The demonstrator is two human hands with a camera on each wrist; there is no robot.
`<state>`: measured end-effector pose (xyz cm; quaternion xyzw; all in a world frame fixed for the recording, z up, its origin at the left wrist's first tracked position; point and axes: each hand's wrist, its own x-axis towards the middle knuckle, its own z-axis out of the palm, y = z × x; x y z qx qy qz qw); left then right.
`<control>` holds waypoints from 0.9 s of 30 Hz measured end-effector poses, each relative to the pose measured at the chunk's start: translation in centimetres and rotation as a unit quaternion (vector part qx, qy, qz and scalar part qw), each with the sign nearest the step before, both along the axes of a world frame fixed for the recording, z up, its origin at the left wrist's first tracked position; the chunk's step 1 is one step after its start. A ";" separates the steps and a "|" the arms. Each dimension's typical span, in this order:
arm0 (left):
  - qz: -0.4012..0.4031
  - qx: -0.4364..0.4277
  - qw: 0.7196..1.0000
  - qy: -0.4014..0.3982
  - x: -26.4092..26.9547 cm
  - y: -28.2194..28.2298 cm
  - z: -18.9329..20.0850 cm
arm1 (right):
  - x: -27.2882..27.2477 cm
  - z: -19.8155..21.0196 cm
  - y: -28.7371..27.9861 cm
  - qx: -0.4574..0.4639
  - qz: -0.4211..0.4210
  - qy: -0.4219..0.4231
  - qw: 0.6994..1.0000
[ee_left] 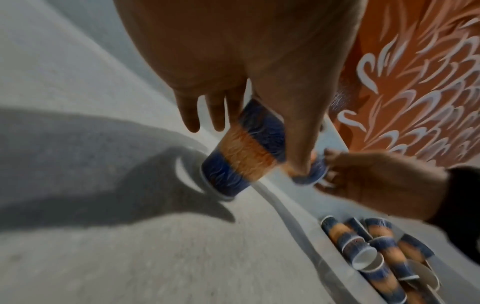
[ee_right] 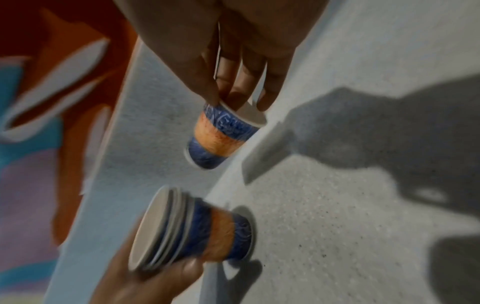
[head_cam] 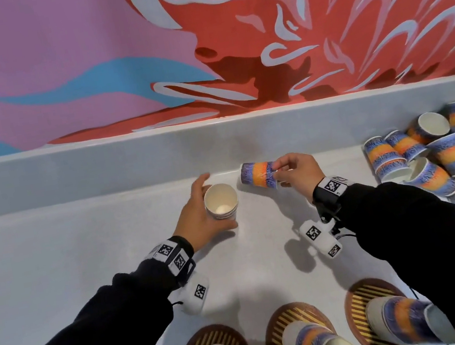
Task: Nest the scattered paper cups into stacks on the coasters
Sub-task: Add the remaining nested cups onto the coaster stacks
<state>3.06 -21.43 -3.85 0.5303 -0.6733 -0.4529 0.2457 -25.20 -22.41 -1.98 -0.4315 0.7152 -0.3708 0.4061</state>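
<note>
While the left hand point(head_cam: 197, 213) steadies a small nested stack point(head_cam: 221, 201) upright on the grey counter point(head_cam: 86, 271), thumb on the near side and fingers round the far side, the right hand point(head_cam: 295, 171) is bringing over a single cup point(head_cam: 257, 175); it's pinched at the rim, thumb outside and fingertips point(ee_right: 233, 94) tucked inside the mouth, so the cup hangs tilted on its side, base pointing toward the stack; my guess is that hold keeps the tapered bottom free to drop straight in; the wrist views show several rims layered on the stack, so it's a few cups deep, and its top cup looks empty inside; the two are close but apart, cup just right of the stack and not over its mouth yet, so it needs tipping upright first; off to the right there's a loose pile of cups point(head_cam: 440, 154) lying every which way against the low ledge point(head_cam: 157, 157), plenty left to go; down near the person three striped coasters point(head_cam: 278, 319) each carry a stack point(head_cam: 314, 341) already, though the bottom edge of the head view cuts them off and I can't tell how tall they are; this stack isn't on a coaster, presumably it gets moved once built.
</note>
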 end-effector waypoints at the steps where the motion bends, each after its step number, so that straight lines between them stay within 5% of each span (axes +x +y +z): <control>1: -0.011 0.014 1.000 -0.005 -0.3 0.1 -0.2 | 0.1 0.7 0.3 -0.020 -0.001 0.014 1.000; 6: -0.025 -0.021 0.998 -0.048 -0.6 0.4 1.6 | 0.5 6.3 3.4 -0.107 0.039 0.006 0.993; 18: -0.089 -0.206 0.964 -0.143 2.8 7.5 18.2 | 2.9 19.4 13.3 -0.341 0.127 -0.075 0.929; 27: -0.121 -0.240 0.945 -0.184 -3.1 15.3 24.4 | 0.7 21.5 20.9 -0.319 0.195 -0.139 0.917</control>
